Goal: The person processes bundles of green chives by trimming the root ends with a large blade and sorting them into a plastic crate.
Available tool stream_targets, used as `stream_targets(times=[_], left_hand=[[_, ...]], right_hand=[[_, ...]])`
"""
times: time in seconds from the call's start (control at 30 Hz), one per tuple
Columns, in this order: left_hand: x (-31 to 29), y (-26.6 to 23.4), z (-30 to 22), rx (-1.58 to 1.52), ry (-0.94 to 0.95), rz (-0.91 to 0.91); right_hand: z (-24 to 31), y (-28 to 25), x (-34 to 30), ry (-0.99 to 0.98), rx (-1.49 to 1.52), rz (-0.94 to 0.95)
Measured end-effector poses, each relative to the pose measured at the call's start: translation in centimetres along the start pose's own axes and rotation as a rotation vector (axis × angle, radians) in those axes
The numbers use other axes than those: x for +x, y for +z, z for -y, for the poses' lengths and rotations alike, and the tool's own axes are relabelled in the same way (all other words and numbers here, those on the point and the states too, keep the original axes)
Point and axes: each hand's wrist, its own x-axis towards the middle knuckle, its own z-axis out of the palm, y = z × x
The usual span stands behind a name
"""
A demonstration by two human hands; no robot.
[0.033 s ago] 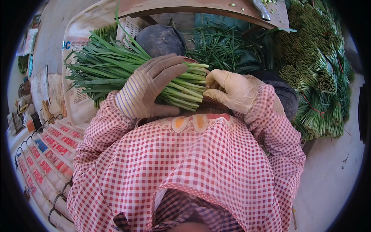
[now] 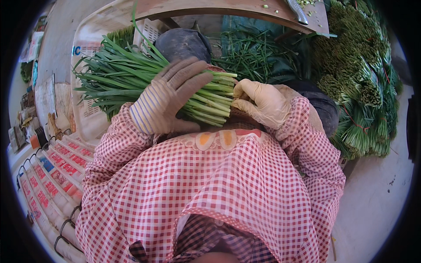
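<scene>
A bunch of garlic chives (image 2: 131, 72) lies across my lap, long green leaves to the left and pale cut stem ends to the right. My left hand (image 2: 169, 96), in a striped fabric glove, rests over the stems with its fingers stretched and the thumb apart below. At the stem ends is my right hand (image 2: 263, 103) in a thin cream glove. Its fingers are curled with thumb and forefinger close together; whatever they pinch is hidden.
A wooden table (image 2: 210, 9) with a knife (image 2: 297, 11) and scraps stands ahead. Loose leaves (image 2: 254, 55) lie beneath. Tied green bunches (image 2: 359, 87) are piled at right. A white plastic crate (image 2: 83, 111) stands at left, near red-printed white packages (image 2: 52, 179).
My left hand has shifted slightly, and its fingers have loosened and spread a little over the chives. The right hand and the bunch have hardly moved.
</scene>
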Motion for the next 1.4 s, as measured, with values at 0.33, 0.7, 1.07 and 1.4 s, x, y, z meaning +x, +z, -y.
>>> stream_targets(times=[0.33, 0.7, 1.07, 1.4], left_hand=[[1.1, 0.9, -0.4, 0.131, -0.168, 0.177], [1.9, 1.3, 0.1, 0.257, -0.169, 0.203], [2.9, 1.8, 1.3, 0.146, -0.141, 0.167], [4.4, 0.9, 1.5, 0.105, -0.149, 0.298]], right_hand=[[2.1, -1.5, 1.2, -0.135, -0.342, 0.006], [2.2, -0.3, 2.5, -0.106, -0.484, 0.008], [0.2, -0.7, 4.5, -0.259, -0.329, -0.028], [0.5, -1.0, 3.8, -0.425, -0.422, 0.136]])
